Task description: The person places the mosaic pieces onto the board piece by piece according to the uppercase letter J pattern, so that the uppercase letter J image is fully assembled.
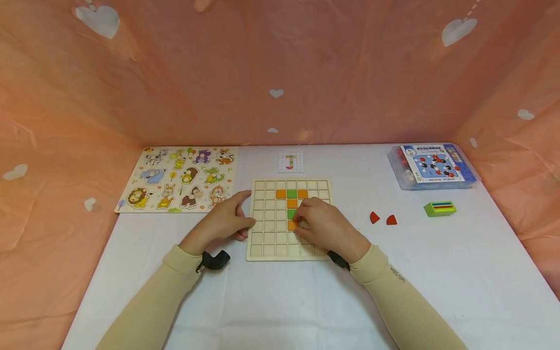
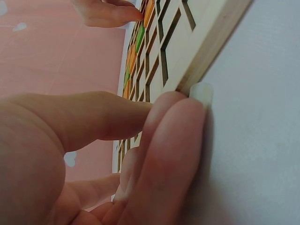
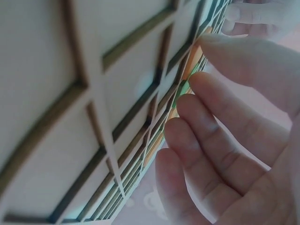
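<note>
A wooden grid board lies on the table between my hands. My left hand holds its left edge; in the left wrist view the thumb is over the top face and other fingertips are against the side. My right hand is over the middle of the board, its thumb and index fingertip at opposite ends of an orange tile. In the right wrist view, the thumb meets this tile. Above it in the column are a green tile and another orange one, under a row of orange, green and orange.
A small pattern card lies behind the board. At the left is an animal puzzle board. On the right are two red wedge pieces, a green block with coloured stripes and a plastic box.
</note>
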Action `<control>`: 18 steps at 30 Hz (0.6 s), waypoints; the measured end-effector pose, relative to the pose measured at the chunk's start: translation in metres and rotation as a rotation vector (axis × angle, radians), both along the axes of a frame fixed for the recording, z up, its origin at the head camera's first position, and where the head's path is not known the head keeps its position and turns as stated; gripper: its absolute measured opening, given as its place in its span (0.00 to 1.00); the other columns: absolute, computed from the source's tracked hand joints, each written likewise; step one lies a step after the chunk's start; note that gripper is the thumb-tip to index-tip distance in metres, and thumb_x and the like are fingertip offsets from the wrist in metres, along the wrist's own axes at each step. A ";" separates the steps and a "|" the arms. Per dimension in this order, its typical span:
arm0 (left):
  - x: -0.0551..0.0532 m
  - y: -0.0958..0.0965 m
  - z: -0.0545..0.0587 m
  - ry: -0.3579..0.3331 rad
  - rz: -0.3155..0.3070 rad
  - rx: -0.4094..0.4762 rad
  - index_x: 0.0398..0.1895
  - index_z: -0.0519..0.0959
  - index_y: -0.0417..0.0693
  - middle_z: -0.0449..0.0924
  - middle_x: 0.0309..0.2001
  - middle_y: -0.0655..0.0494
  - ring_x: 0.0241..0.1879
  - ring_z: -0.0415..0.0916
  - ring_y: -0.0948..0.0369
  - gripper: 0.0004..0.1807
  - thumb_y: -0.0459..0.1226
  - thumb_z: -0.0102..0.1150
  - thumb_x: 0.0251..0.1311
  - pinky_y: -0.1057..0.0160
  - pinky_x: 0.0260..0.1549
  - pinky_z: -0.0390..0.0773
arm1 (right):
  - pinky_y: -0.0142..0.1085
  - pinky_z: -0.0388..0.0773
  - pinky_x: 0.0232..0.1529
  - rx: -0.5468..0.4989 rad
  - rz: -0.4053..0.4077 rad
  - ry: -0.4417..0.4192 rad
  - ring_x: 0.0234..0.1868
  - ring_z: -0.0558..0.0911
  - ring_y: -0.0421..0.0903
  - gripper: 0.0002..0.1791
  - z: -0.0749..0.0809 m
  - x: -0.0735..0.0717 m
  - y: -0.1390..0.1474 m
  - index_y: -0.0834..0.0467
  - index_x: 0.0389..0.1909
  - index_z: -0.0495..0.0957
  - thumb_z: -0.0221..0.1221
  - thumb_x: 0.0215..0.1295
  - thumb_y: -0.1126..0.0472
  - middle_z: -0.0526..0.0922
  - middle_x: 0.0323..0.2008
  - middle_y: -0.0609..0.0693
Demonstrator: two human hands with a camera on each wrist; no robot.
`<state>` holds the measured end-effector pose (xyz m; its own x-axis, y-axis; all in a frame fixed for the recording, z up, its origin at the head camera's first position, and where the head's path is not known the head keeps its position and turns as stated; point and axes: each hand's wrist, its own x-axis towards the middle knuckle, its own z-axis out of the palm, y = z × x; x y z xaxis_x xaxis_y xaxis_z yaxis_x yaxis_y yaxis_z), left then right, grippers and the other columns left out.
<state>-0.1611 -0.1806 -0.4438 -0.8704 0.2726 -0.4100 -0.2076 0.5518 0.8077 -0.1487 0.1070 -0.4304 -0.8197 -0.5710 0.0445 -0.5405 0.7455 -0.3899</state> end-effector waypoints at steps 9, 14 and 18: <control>0.000 0.000 -0.001 0.007 -0.008 -0.004 0.89 0.53 0.51 0.82 0.32 0.46 0.25 0.87 0.58 0.50 0.34 0.68 0.68 0.58 0.31 0.93 | 0.37 0.85 0.44 -0.002 -0.004 -0.014 0.45 0.81 0.43 0.04 -0.001 -0.002 0.002 0.54 0.38 0.91 0.69 0.64 0.61 0.84 0.38 0.43; 0.000 -0.001 -0.001 0.003 -0.006 -0.001 0.89 0.53 0.51 0.83 0.33 0.46 0.26 0.87 0.58 0.50 0.35 0.68 0.68 0.58 0.31 0.93 | 0.37 0.85 0.43 0.002 -0.005 0.001 0.44 0.80 0.43 0.04 0.001 -0.002 0.003 0.53 0.37 0.91 0.72 0.64 0.58 0.84 0.38 0.44; 0.000 0.000 -0.001 -0.003 0.003 -0.005 0.89 0.53 0.52 0.82 0.33 0.46 0.26 0.87 0.58 0.49 0.35 0.68 0.68 0.58 0.31 0.93 | 0.38 0.86 0.44 0.001 -0.018 0.007 0.44 0.81 0.45 0.06 0.002 -0.003 0.006 0.54 0.38 0.91 0.73 0.64 0.57 0.85 0.38 0.44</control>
<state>-0.1612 -0.1808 -0.4450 -0.8700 0.2680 -0.4140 -0.2116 0.5554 0.8042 -0.1520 0.1125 -0.4280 -0.8293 -0.5566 0.0497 -0.5301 0.7554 -0.3851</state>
